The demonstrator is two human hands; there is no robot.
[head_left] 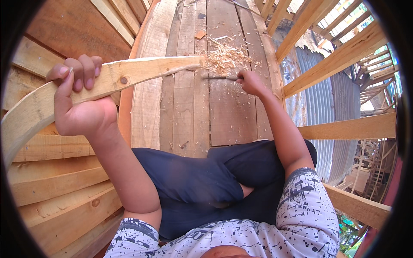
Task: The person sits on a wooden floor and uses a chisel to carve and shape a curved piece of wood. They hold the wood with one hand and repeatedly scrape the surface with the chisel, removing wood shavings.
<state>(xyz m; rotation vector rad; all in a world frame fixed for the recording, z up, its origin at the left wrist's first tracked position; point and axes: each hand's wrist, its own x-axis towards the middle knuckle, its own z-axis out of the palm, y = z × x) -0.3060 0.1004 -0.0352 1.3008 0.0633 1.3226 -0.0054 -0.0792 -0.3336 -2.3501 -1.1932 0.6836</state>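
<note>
Spread widest here is the plank floor (pixel 232 114), running away towards twelve o'clock ahead of the seated person, with a wall of pale boards (pixel 60 176) over at eight and corrugated sheets (pixel 320 99) out at half past two. And here's the main piece: a curved timber (pixel 159 66), sweeping from nine o'clock up to its blunt end just short of twelve, held above the floor. It looks stiff and solid, likely weighty at full length, not fragile; I'd expect a dry, grippy face, with splinters along that ragged near edge. The left hand (pixel 84 109), at ten, is wrapped firmly round it, fingers curled over the far edge, palm against the near one. A sensible hold, I'd say, well back from the end, though a long overhang like that should want to tip. Curly shavings (pixel 228 56) lie heaped at half past twelve. Down to the right hand (pixel 251 82), half past one, closed tight on a slim dark tool (pixel 221 78), its blurred tip pointing to nine, just beside the timber's end. Smallest of all, a brown knot (pixel 124 80), at half past ten, probably the hardest spot.
</note>
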